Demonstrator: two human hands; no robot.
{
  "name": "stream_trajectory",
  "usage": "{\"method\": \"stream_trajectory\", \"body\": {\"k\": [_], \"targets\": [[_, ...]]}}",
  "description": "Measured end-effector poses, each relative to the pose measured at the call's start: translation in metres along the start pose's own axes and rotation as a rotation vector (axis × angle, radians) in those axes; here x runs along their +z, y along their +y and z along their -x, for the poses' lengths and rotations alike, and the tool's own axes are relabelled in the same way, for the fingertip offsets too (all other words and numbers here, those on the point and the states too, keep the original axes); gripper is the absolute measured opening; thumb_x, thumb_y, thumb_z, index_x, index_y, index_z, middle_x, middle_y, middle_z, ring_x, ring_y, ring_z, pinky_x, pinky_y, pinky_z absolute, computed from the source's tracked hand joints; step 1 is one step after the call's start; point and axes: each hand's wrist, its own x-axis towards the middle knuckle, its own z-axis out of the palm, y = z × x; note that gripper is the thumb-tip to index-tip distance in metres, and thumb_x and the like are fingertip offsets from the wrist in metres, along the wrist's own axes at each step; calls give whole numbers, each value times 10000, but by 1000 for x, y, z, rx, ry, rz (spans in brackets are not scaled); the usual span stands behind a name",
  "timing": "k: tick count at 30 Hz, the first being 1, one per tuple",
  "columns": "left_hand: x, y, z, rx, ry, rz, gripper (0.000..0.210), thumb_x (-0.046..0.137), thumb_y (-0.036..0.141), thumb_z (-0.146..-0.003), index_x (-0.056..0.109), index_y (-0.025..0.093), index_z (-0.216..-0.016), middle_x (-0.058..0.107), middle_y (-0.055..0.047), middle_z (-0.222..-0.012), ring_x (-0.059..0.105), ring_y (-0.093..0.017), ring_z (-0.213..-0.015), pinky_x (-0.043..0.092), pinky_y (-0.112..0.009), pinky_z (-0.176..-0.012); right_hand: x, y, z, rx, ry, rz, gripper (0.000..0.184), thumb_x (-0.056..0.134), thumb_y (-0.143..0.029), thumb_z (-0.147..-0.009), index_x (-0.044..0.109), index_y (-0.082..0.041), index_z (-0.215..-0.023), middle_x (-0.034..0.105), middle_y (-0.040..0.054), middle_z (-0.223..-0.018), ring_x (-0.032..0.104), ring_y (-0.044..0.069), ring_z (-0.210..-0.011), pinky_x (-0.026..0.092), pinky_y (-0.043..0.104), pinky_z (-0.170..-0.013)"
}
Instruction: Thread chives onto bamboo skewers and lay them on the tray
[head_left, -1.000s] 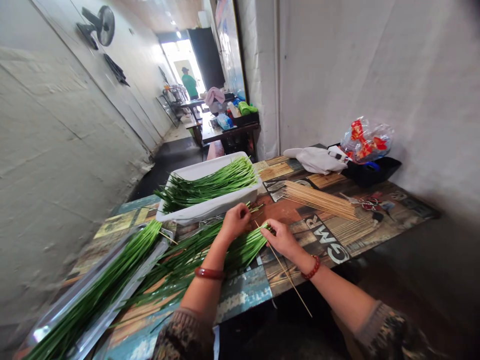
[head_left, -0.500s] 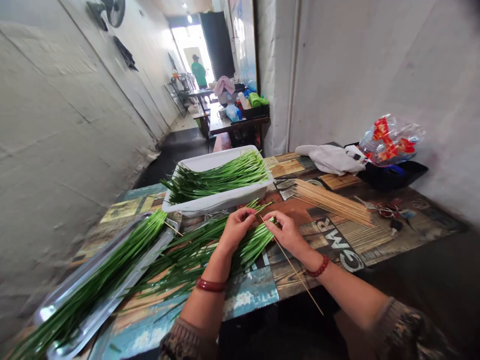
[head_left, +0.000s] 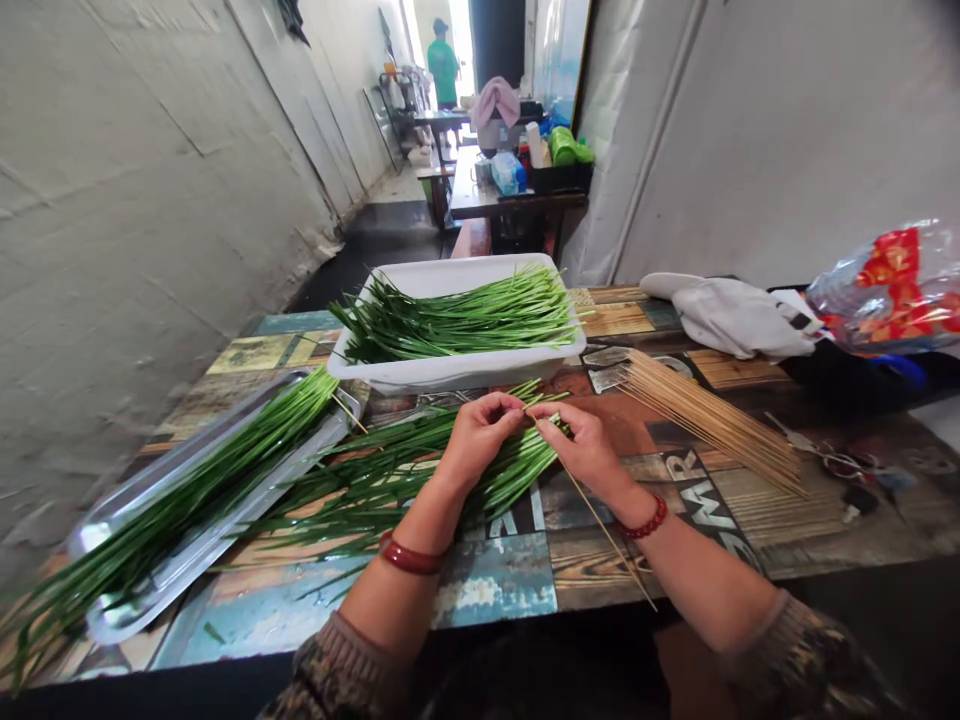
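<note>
My left hand (head_left: 481, 437) is closed in a pinch at the pale ends of some garlic chives (head_left: 390, 475) that lie loose across the table. Close beside it, my right hand (head_left: 592, 455) pinches a thin bamboo skewer (head_left: 604, 522), whose long end slants down toward the table's front edge. The fingertips of both hands nearly meet, and the skewer's tip is partly hidden between them. More chive stalks lie under and beside both hands. To the left, a long metal tray (head_left: 161, 590) bears a bundle of chives (head_left: 232, 480) with a skewer through its pale end.
Behind my hands stands a white plastic tub (head_left: 450, 375) of chives. A pile of bamboo skewers (head_left: 712, 420) lies to the right, near scissors and keys (head_left: 855, 500). Farther back are a pale cap (head_left: 727, 315) and a plastic bag (head_left: 892, 285). A person (head_left: 442, 65) stands at the far doorway.
The view has turned a little to the left and downward. My hands stay together at the chive ends, and the right one still holds the skewer.
</note>
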Motion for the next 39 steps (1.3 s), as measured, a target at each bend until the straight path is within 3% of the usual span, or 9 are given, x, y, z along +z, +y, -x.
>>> {"method": "stream_trajectory", "body": {"k": [20, 39], "targets": [[5, 3, 2, -13, 11, -35, 201, 694, 319, -704, 663, 121, -724, 596, 9, -602, 478, -74, -551, 374, -196, -550, 0, -1, 2, 7, 67, 3, 195, 559, -266, -823, 688, -176, -939, 732, 52, -913, 667, 184, -841, 504, 295, -781], [5, 3, 2, -21, -2, -46, 228, 680, 345, -710, 644, 121, -688, 603, -3, -595, 461, -75, -533, 359, -199, -532, -1, 0, 3, 11, 48, 34, 214, 566, -265, -825, 722, -194, -953, 748, 48, -926, 683, 199, -862, 520, 307, -787]]}}
